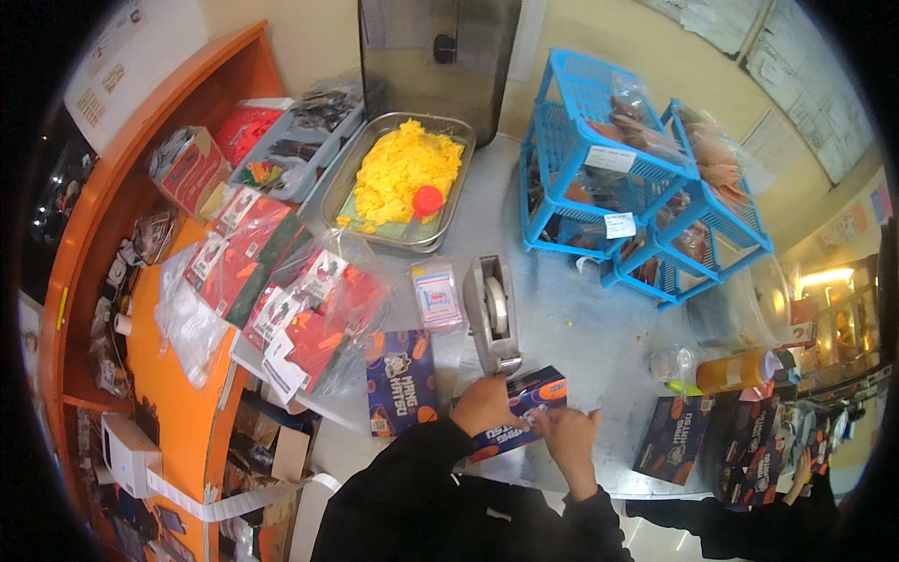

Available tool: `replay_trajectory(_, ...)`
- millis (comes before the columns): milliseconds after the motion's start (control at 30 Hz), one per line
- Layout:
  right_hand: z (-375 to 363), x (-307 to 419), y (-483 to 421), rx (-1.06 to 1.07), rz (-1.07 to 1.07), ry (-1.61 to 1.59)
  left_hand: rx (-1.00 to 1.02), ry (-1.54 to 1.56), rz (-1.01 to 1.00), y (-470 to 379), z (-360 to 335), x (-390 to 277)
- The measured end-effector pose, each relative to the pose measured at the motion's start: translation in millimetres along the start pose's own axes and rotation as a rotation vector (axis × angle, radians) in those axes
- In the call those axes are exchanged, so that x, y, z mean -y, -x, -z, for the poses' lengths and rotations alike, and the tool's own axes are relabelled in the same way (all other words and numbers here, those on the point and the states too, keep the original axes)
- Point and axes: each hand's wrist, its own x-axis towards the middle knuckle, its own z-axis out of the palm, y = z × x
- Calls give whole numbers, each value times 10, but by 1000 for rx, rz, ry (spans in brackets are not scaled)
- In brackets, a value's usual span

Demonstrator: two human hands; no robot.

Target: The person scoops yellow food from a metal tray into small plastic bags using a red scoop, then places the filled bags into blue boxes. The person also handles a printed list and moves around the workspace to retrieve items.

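A dark blue and orange printed cardboard box point(537, 390) lies at a slant on the metal table's near edge, below a grey tape dispenser point(494, 312). My left hand point(488, 409) covers the box's left part and grips it, thumb pointing right. Above the box's near right side is my right hand point(570, 437), its fingers bent and its fingertips almost meeting the left ones. Whether the right fingers pinch a flap or a bit of tape is too small to tell. A similar box point(400, 383) lies flat to the left.
A steel tray point(330, 190) holds yellow food and a red scoop point(427, 201). Blue plastic racks point(562, 168) with bagged food stand at back right. Bagged red packets point(330, 295) lie left. More printed boxes point(674, 439) sit right, near another person's hand point(799, 478).
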Motion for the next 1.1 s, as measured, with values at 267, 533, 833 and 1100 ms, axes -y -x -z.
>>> replay_trajectory(267, 19, -65, -928, -84, 543, -141, 52, 35, -42, 6, 104, -47)
replay_trajectory(533, -212, -188, -914, 12, 257, -565, 169, 37, 27, 429, -225, -176)
replay_trajectory(833, -530, -114, -853, 62, 29, -123, -116, -85, 3, 379, -188, -269)
replay_trajectory(1100, -735, -807, -1054, 1202, 384, -398, -142, -197, -286, 499, -108, -686)
